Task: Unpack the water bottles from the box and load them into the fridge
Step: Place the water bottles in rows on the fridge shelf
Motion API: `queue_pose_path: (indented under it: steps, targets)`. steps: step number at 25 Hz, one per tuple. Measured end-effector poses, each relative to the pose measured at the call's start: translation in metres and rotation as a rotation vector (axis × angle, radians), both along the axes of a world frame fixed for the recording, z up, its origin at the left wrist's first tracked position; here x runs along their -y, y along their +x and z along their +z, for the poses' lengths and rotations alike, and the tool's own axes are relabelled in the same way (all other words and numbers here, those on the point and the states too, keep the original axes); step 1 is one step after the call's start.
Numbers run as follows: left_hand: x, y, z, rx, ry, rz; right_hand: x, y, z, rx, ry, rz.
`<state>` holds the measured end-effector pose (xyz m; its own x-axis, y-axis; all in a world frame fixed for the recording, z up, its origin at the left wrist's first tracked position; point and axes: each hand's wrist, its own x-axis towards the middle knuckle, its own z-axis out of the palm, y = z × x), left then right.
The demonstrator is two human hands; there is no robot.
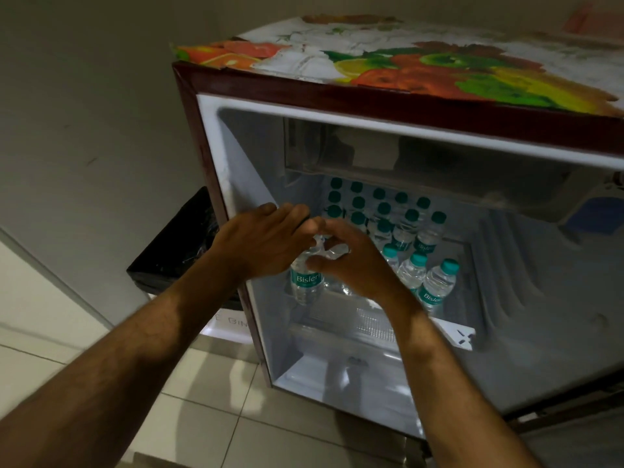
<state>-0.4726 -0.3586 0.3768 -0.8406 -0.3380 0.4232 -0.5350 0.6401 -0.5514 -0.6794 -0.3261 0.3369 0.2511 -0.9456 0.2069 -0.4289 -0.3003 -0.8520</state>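
Observation:
The small fridge (388, 96) stands open, and its shelf (462, 336) holds several water bottles (401, 228) with teal caps in rows. At the shelf's front left stands a labelled water bottle (305, 282). My left hand (266, 241) reaches in from the left, its fingers curled over the top of that bottle. My right hand (354, 265) is beside it, thumb and fingers curled round the upper part of a second bottle (332, 252), which it mostly hides. The two hands almost touch. The box is out of view.
A bin lined with a black bag (175, 251) stands against the wall left of the fridge. A fruit-print cover (439, 65) lies on the fridge top. The freezer compartment (371, 153) hangs above the bottles. The fridge's lower compartment (337, 366) and the tiled floor (202, 417) lie below.

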Motion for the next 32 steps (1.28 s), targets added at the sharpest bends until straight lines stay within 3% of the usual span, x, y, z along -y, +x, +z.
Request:
queue_pose_path:
  steps: [4,7,13,18,25,32]
  targets:
    - [-0.001,-0.002,0.001,-0.021,-0.001,-0.015,0.000,0.015,0.001,0.082,0.030,-0.010]
    - [-0.001,-0.001,0.001,-0.070,-0.091,-0.015,0.000,0.007,0.007,0.123,-0.104,-0.072]
    - [-0.001,-0.005,0.003,-0.171,-0.111,-0.092,0.009,-0.041,0.021,0.519,0.119,-0.512]
    - [-0.001,-0.004,0.002,-0.174,-0.162,-0.090,0.012,-0.064,0.021,0.544,-0.020,-0.729]
    - [-0.003,-0.005,0.003,-0.195,-0.213,-0.082,0.034,-0.105,0.013,0.325,-0.107,-0.972]
    - [-0.003,-0.005,0.002,-0.216,-0.221,-0.079,0.070,-0.136,-0.030,-0.218,0.194,-0.791]
